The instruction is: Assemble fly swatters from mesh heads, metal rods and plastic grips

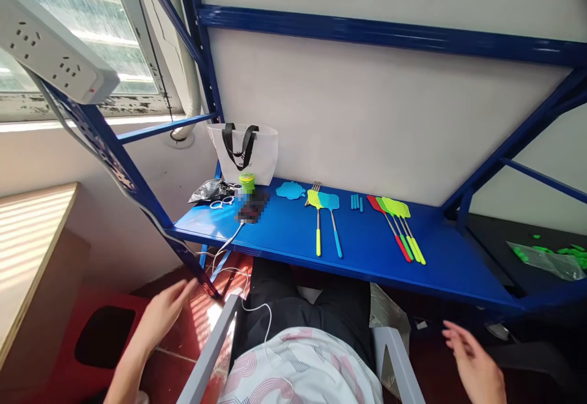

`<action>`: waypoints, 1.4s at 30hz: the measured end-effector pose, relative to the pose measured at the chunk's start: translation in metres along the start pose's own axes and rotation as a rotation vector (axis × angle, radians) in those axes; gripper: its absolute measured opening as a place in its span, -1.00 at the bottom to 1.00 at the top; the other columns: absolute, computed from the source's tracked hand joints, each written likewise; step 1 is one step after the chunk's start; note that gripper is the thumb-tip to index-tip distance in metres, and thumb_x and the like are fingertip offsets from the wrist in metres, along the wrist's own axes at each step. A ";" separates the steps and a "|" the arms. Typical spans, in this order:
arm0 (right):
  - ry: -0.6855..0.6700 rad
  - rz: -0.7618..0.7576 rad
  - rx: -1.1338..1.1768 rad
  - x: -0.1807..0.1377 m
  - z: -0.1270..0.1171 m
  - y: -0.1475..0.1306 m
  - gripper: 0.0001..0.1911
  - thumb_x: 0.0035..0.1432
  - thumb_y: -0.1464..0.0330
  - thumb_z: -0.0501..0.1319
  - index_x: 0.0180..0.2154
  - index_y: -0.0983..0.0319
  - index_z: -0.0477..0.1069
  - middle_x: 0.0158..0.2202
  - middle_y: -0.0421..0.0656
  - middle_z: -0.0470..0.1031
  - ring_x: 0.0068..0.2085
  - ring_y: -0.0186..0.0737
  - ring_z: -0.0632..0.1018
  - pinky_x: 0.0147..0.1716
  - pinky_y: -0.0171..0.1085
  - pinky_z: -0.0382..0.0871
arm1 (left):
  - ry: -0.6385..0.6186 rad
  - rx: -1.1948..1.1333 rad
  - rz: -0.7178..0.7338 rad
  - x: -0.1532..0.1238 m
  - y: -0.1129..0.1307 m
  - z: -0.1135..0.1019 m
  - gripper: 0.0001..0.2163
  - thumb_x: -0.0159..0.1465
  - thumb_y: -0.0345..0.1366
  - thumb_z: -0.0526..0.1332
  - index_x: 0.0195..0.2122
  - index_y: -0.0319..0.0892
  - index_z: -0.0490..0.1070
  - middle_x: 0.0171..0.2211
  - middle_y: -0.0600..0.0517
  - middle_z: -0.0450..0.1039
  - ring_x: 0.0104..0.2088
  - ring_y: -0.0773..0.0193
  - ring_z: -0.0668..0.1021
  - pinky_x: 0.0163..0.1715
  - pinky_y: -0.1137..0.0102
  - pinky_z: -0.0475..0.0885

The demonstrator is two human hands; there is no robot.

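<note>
Fly swatters [329,201]: lying on the blue shelf [284,227], a yellow and a blue one side by side near the middle, heads toward the wall, and a red, green and yellow fan farther right

Wooden tabletop [32,257]: at the left edge, barred with sunlight

Power strip [59,37]: white, slanting in front of the window

Window [123,37]: bright, its sill flaking

Left hand [167,309]: fingers stretched out and loosely spread, holding nothing, below shelf level near the foot of the blue post

Floor [197,324]: red tiles, striped with sun

Tote bag [266,153]: white with black handles, standing at the shelf's left end against the wall

Green tub [246,182]: in front of the tote bag, beside a blurred object with a white cable [229,242]

Cloud-shaped piece [290,190]: blue, flat, just left of the pair

Blue sticks [356,202]: a short row between the two groups

Wall [367,110]: pale, with chipped spots up high

Right hand [477,361]: fingers half bent, nothing seen in its grasp, well apart from the fan

Clear bag [548,262]: on a dark surface at far right, among green bits
</note>
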State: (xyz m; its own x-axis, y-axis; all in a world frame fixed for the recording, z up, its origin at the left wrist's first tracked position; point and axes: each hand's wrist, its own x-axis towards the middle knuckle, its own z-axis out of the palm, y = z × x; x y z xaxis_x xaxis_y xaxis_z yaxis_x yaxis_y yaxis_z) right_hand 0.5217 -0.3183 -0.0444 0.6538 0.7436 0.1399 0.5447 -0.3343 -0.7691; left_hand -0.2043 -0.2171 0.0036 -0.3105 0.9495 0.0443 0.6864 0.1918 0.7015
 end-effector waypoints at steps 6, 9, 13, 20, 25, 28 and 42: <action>-0.280 -0.546 0.061 0.055 0.083 -0.161 -0.48 0.45 -0.11 0.18 0.04 0.09 0.70 0.03 0.01 0.76 0.02 0.10 0.76 0.11 -0.02 0.65 | -0.214 -0.327 0.459 0.059 0.151 0.055 -0.46 0.57 0.21 0.06 -0.39 -0.10 0.41 -0.43 0.06 0.47 -0.37 0.21 0.53 -0.28 0.39 0.47; -0.374 -0.769 0.037 0.073 0.155 -0.220 -0.44 0.55 -0.09 0.06 0.17 0.07 0.66 0.25 -0.01 0.67 0.29 0.11 0.63 0.35 0.08 0.49 | -0.242 -0.139 0.746 0.085 0.202 0.118 -0.56 0.62 0.06 0.06 -0.18 -0.10 0.59 -0.11 -0.08 0.63 -0.06 0.06 0.65 0.04 0.24 0.55; -0.498 -0.810 -0.167 0.086 0.213 -0.245 -0.37 0.61 -0.09 -0.01 0.48 -0.03 0.41 0.53 -0.08 0.39 0.53 0.10 0.39 0.51 0.23 0.26 | -0.265 0.072 0.922 0.112 0.212 0.179 -0.63 0.61 -0.02 0.14 0.29 -0.03 0.54 0.40 -0.14 0.47 0.41 -0.08 0.47 0.45 -0.01 0.32; -0.526 -0.818 -0.231 0.083 0.222 -0.236 -0.38 0.64 -0.07 -0.07 0.46 -0.06 0.44 0.56 -0.12 0.34 0.58 0.10 0.30 0.58 0.29 0.09 | -0.272 0.087 0.831 0.140 0.206 0.191 -0.67 0.63 -0.07 0.14 0.22 -0.03 0.60 0.31 -0.09 0.57 0.25 -0.02 0.58 0.36 0.06 0.39; -0.508 -0.827 -0.211 0.081 0.223 -0.236 -0.40 0.64 -0.04 -0.06 0.44 -0.05 0.47 0.53 -0.13 0.39 0.57 0.10 0.33 0.57 0.28 0.11 | -0.212 0.072 0.842 0.140 0.206 0.195 -0.69 0.63 -0.15 0.13 0.22 -0.07 0.60 0.27 -0.13 0.57 0.26 -0.05 0.56 0.33 0.06 0.42; -0.500 -0.825 -0.209 0.082 0.224 -0.236 -0.41 0.64 -0.03 -0.05 0.43 -0.05 0.49 0.52 -0.13 0.40 0.56 0.09 0.34 0.57 0.27 0.13 | -0.205 0.104 0.852 0.139 0.205 0.199 -0.67 0.63 -0.15 0.12 0.26 -0.05 0.57 0.29 -0.13 0.55 0.30 -0.06 0.54 0.36 0.02 0.40; -0.459 -0.776 -0.134 0.085 0.222 -0.240 -0.53 0.55 0.04 0.09 0.21 -0.02 0.65 0.41 -0.10 0.54 0.44 0.15 0.50 0.48 0.30 0.30 | -0.203 0.124 0.923 0.138 0.198 0.199 -0.63 0.65 -0.12 0.09 0.32 -0.07 0.55 0.36 -0.15 0.53 0.38 -0.05 0.54 0.45 -0.02 0.36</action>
State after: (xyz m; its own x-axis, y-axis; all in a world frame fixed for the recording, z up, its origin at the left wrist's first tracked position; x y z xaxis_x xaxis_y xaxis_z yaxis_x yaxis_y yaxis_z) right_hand 0.3300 -0.0464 0.0131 -0.1795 0.9357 0.3038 0.8199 0.3129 -0.4795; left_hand 0.0196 0.0018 0.0066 0.5010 0.7619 0.4105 0.6721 -0.6414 0.3700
